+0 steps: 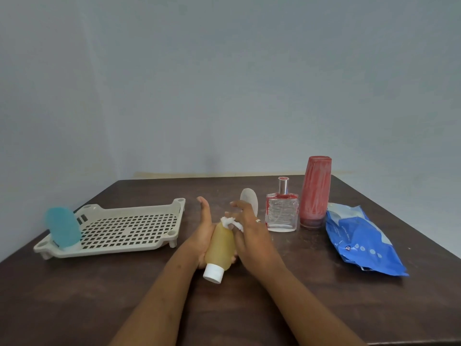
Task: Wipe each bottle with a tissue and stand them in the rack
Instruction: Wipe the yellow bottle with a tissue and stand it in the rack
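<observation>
**A:** Step in hand?

**B:** Wiping, judging by the grip. Cradling yellow bottle [220, 245] in left hand [203, 229], low over table [74, 295], cap toward the camera, base away. Curling the fingers under the body; pointing the thumb up, clear of it. Contact with table: not determinable.

**A:** Right hand?

**B:** Pinching tissue [232, 222] in right hand [252, 236] and pressing it onto the base end of yellow bottle. Holding the index finger off the wad.

**A:** Rack contents?

**B:** Carrying one item only: blue bottle [62, 227], standing upright on its cap at the near left corner of rack [129, 228].

**A:** Waiting for wiping?

**B:** Standing in a row on table, beyond the hands: white bottle [249, 199], partly hidden behind right hand; glass bottle [282, 213]; red bottle [315, 193]. Lying right of those: pack [361, 240].

**A:** Next move?

**B:** Judging the wipe incomplete, with tissue covering the base end alone. Probably calling for drawing tissue down the body toward the cap while turning yellow bottle in left hand. After that, carrying it left to rack and setting it cap-down near blue bottle.

**A:** Cautions?

**B:** Gripping firmly while turning, the smooth body likely being slippery. Seating the cap flat on the grid before releasing, or risking a topple.
</observation>
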